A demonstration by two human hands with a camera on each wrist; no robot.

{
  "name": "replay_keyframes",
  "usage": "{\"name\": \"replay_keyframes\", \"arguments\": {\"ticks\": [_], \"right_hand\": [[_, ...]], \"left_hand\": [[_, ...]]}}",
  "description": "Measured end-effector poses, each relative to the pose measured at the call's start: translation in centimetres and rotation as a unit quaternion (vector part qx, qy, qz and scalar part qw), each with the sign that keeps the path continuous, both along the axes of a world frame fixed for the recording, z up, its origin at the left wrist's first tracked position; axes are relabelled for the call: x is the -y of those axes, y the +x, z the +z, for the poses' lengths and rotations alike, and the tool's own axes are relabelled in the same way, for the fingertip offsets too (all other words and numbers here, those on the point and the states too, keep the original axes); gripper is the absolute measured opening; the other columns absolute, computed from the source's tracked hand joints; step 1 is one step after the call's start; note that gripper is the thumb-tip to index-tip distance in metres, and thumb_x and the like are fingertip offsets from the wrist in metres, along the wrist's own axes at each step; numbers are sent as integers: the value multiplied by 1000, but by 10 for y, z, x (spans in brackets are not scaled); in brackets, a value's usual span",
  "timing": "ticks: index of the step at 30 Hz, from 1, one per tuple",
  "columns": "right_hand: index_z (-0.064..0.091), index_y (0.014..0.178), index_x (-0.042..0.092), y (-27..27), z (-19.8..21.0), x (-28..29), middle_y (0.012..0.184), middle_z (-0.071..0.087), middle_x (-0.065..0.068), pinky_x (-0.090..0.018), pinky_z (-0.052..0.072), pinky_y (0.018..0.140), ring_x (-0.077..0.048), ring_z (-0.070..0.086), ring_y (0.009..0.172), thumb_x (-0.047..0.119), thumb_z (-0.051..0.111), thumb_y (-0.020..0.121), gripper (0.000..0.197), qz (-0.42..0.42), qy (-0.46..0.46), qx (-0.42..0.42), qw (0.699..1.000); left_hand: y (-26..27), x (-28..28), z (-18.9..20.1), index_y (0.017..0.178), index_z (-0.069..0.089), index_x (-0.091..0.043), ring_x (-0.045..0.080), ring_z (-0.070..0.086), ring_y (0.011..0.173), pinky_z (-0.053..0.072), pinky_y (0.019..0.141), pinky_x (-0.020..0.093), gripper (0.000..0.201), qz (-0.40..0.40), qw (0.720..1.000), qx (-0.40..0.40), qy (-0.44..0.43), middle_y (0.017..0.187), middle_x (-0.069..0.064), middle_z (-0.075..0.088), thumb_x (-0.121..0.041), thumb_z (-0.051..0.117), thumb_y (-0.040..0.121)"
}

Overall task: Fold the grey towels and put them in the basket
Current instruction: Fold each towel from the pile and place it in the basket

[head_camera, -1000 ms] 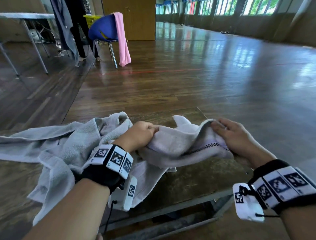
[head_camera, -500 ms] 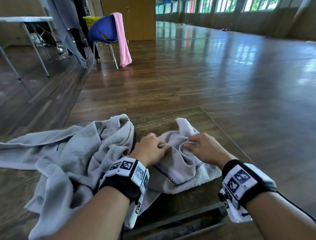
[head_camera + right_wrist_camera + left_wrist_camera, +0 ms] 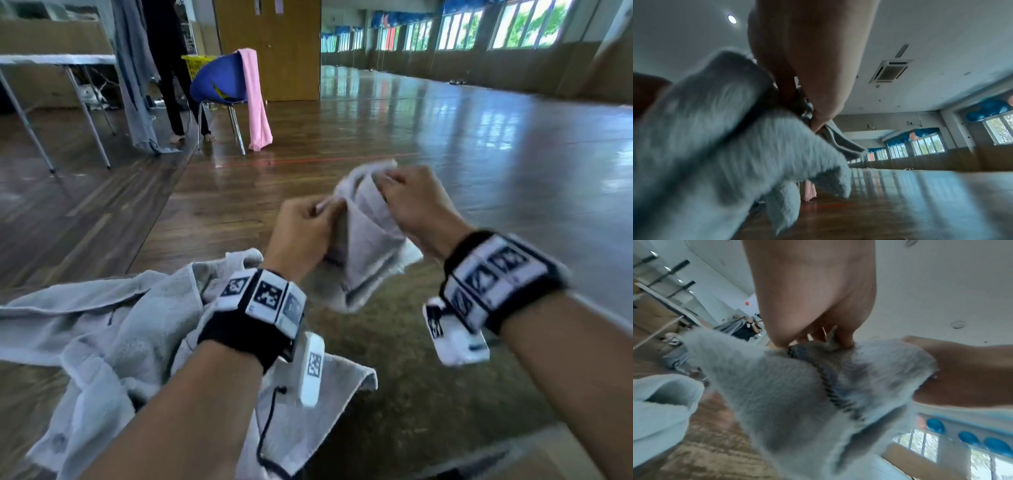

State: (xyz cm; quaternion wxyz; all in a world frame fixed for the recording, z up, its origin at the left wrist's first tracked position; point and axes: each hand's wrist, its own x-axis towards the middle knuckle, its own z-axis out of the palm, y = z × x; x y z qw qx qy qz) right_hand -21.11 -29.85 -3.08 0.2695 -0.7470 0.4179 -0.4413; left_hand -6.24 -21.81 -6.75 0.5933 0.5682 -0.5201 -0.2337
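My left hand (image 3: 301, 229) and right hand (image 3: 416, 205) pinch a small grey towel (image 3: 366, 253), soft terry with a dark woven stripe, bunched above the worn wooden surface (image 3: 428, 394). Larger grey towels (image 3: 113, 342) lie rumpled at left.

Daylight entered through the long row of windows (image 3: 513, 27) along the right wall and laid pale, streaky glare across the glossy brown wooden floor (image 3: 445, 144). The left side of the hall sat dimmer, and the head view bent straight lines near its edges. Motion blur softened the small grey terry towel (image 3: 366, 246) and the marker-covered wristband (image 3: 496, 277) on the right arm. Both wrist views were heavily smeared: the towel's pile (image 3: 777, 394) filled them out of focus, skin loomed large and shadowed, and a round ceiling lamp (image 3: 732, 19) glowed white against a grey, noisy ceiling.
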Motion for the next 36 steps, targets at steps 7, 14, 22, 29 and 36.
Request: {"name": "replay_keyframes", "arguments": {"ticks": [7,14,22,29,36], "right_hand": [[48,62,23,-15,-8,38,77,53,-5,-35,41,70,-25,53,78,24,50,102,41,-75,-54,-147,985],[70,103,32,-61,-82,11,90,69,-10,-40,46,78,-40,63,98,50,47,101,28,-201,-37,-114,972],[75,98,54,-80,-67,16,84,73,25,-20,55,69,3,70,78,41,60,98,19,-112,-19,171,979],[77,85,28,-102,-95,18,60,65,17,-14,40,54,4,50,57,38,64,97,19,-110,26,27,993],[78,105,37,-130,-132,0,104,78,10,-31,49,87,-16,69,103,33,65,97,16,-72,47,-170,982]], "left_hand": [[65,-9,-35,91,75,-17,33,58,114,53,87,50,27,180,980,75,47,108,11,60,-39,60,95],[76,-20,-28,111,74,-23,10,70,71,53,67,19,25,198,979,51,21,97,-6,73,-37,57,99],[39,-20,-5,109,76,-26,-11,65,91,49,89,11,20,118,990,32,-66,98,-17,75,-31,60,98],[47,-19,-39,93,76,-19,-2,46,47,38,53,18,28,100,984,136,60,57,-14,53,-40,57,98],[55,-31,-66,63,58,-2,6,36,48,31,51,19,46,53,971,203,114,61,1,41,-31,59,99]]}}
